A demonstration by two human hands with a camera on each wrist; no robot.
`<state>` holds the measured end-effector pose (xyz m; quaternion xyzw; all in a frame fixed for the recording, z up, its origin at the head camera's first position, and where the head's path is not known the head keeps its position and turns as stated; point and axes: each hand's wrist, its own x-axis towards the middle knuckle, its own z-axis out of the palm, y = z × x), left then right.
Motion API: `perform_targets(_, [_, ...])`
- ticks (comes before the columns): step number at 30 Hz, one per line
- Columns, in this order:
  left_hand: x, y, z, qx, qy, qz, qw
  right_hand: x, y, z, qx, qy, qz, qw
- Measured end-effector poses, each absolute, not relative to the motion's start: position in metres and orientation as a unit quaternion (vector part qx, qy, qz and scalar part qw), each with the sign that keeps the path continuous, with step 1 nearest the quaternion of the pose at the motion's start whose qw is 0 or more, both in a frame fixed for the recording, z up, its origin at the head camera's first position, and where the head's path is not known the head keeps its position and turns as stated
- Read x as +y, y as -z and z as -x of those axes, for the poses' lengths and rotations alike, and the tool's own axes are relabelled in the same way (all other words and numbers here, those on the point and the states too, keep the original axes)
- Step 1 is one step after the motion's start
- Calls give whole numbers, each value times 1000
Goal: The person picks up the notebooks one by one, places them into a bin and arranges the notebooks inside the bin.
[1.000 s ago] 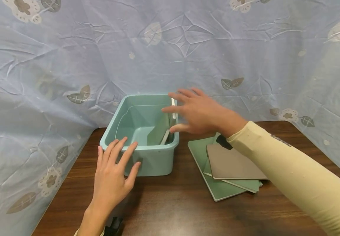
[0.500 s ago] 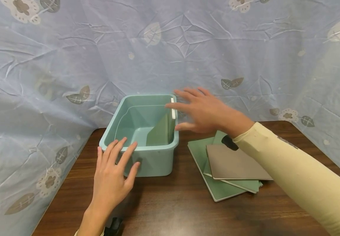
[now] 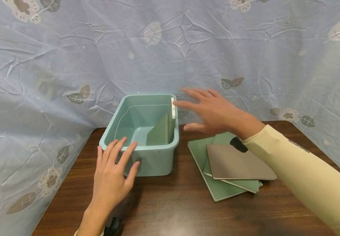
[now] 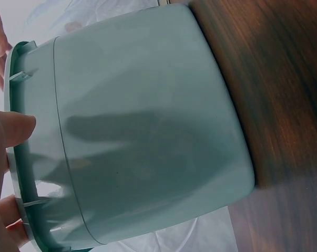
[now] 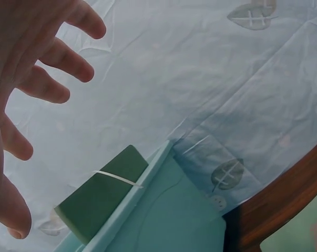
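A light teal plastic bin (image 3: 149, 162) stands on the table. Inside, against its right wall, two green notebooks stand on edge: one (image 3: 159, 132) nearer the middle, the other (image 3: 172, 126) beside the wall with a white label strip. The right wrist view has a green notebook (image 5: 103, 194) rising above the bin's rim. My left hand (image 3: 112, 178) rests its spread fingers at the bin's near rim, thumb outside the wall. Fingers spread and holding nothing, my right hand (image 3: 217, 113) is in the air just right of the bin, above the far end of a notebook pile.
Right of the bin lies that loose pile: a brown notebook (image 3: 237, 162) on top of green notebooks (image 3: 198, 149). Dark wooden table (image 3: 170, 209) surrounds both. A pale blue patterned curtain (image 3: 170, 49) hangs behind and along the sides.
My right hand has drawn back to the right, away from the bin's right rim. The green notebook nearer the bin's middle has shifted, its white edge no longer showing. My left hand stays put.
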<state>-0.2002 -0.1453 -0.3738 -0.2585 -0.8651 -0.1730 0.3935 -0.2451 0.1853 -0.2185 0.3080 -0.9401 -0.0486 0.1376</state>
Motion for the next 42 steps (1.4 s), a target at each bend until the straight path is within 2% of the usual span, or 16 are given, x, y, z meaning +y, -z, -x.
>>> perform_targets(23, [-145, 373, 200, -864, 174, 259, 395, 229, 229, 232, -954, 20, -267, 132])
perform_targets(42, [-146, 374, 202, -859, 175, 263, 402, 262, 253, 226, -963, 13, -237, 127])
